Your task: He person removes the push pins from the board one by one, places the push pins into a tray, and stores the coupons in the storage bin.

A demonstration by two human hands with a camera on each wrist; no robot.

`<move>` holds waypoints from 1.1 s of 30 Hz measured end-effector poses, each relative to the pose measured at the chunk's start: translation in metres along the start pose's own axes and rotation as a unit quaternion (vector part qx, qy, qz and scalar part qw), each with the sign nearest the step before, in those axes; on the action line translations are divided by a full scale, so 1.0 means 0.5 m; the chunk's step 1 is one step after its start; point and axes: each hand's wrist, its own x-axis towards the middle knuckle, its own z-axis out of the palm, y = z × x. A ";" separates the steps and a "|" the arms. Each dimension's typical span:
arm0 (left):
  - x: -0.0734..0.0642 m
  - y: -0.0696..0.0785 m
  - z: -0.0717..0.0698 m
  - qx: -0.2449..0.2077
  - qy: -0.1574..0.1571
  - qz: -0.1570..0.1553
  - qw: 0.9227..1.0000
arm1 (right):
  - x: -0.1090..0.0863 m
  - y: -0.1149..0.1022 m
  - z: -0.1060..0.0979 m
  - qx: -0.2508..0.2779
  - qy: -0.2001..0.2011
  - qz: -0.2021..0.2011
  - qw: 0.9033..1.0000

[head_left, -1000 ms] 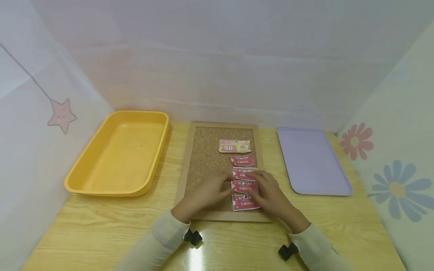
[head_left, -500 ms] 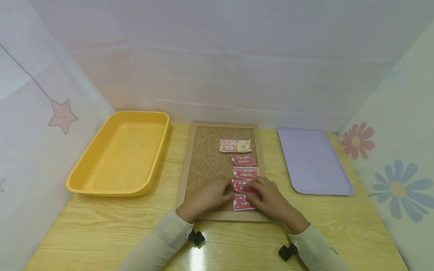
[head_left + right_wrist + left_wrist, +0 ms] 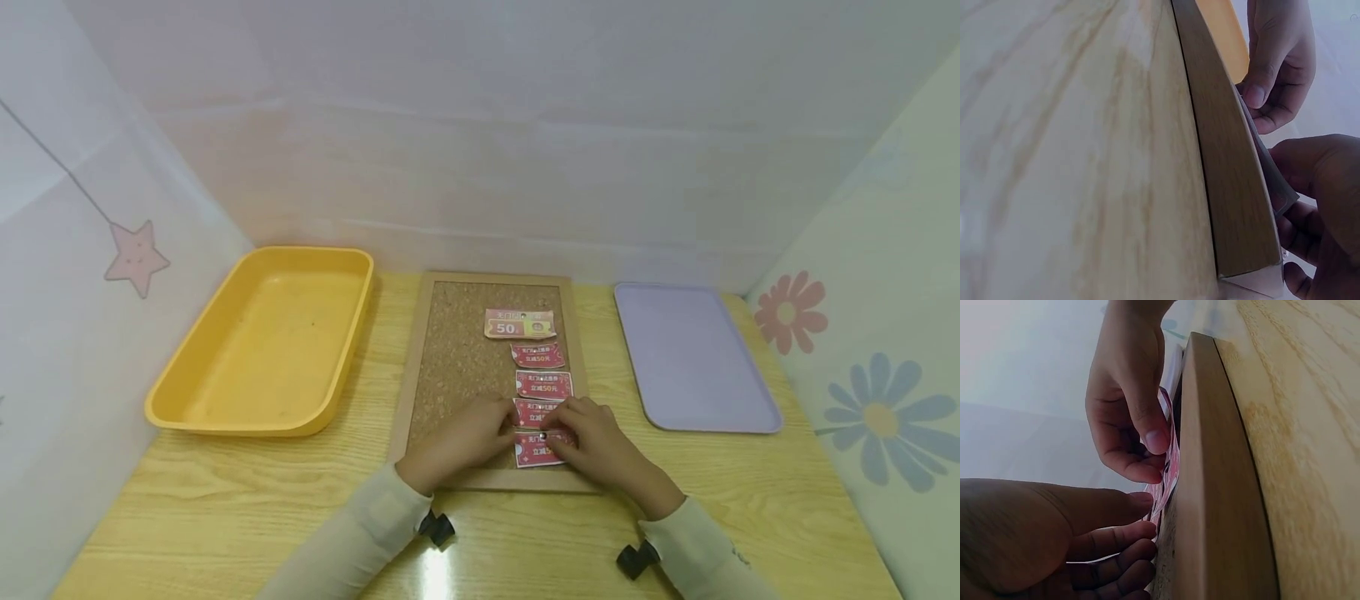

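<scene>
A cork board in a wooden frame lies on the table, with several paper coupons in a column on its right half. Each coupon has a small pin near its top edge. Over the lowest red coupon, the right hand brings thumb and index fingertips to either side of its pin. Whether they grip it is unclear. At that coupon's left edge, the left hand rests thumb and fingertips, slightly apart in the left wrist view. A second red coupon is partly covered by the right fingers.
To the left stands a deep yellow tray. A flat lilac tray lies on the right. The wooden tabletop runs in front of the board. White sheets with star and flower prints enclose the back and sides.
The right hand has slid down from the middle coupons to the lowest one, uncovering the third coupon. Its fingertips have come round the pin. The left hand has shifted slightly right and down.
</scene>
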 end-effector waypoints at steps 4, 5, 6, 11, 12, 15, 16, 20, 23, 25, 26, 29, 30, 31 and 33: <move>0.002 0.001 0.000 0.002 0.001 -0.005 1.000 | 0.001 -0.002 -0.001 -0.001 0.004 -0.001 1.000; 0.002 0.001 -0.001 0.002 0.001 -0.007 1.000 | 0.001 -0.002 -0.001 -0.001 0.005 -0.001 1.000; 0.003 0.001 -0.001 0.002 0.000 -0.007 1.000 | 0.002 -0.003 -0.001 -0.003 0.005 -0.001 1.000; 0.005 -0.001 0.000 -0.006 -0.004 -0.008 1.000 | 0.002 -0.003 0.001 -0.004 0.005 0.001 1.000; 0.005 -0.001 0.000 -0.008 -0.006 -0.009 1.000 | 0.001 -0.003 0.001 -0.003 0.005 0.000 1.000; 0.006 -0.002 0.000 -0.011 -0.008 -0.009 1.000 | 0.000 -0.004 0.001 -0.001 0.008 -0.003 1.000; 0.006 -0.002 0.000 -0.012 -0.009 -0.009 1.000 | 0.000 -0.004 0.002 -0.002 0.008 -0.003 1.000; 0.007 -0.003 0.001 -0.016 -0.015 -0.015 1.000 | 0.000 -0.005 0.003 -0.006 0.008 -0.002 1.000; 0.008 -0.005 0.003 -0.018 -0.015 -0.009 1.000 | 0.000 -0.006 0.003 -0.003 0.007 -0.001 1.000; 0.009 -0.007 0.004 -0.018 -0.017 -0.005 1.000 | -0.001 -0.007 0.004 -0.001 0.005 0.000 1.000; 0.009 -0.008 0.005 -0.018 -0.019 -0.004 1.000 | -0.001 -0.007 0.004 0.000 0.004 0.001 1.000; 0.011 -0.010 0.005 -0.022 -0.027 -0.004 0.999 | -0.001 -0.009 0.003 0.001 -0.001 0.006 1.000; 0.012 -0.010 0.006 -0.024 -0.030 -0.008 0.999 | -0.001 -0.010 0.003 0.001 -0.003 0.008 1.000; 0.013 -0.011 0.007 -0.027 -0.032 -0.009 0.999 | -0.001 -0.011 0.002 0.000 -0.004 0.009 1.000; 0.014 -0.010 0.006 -0.031 -0.035 -0.010 0.999 | 0.000 -0.012 0.002 -0.002 -0.004 0.011 1.000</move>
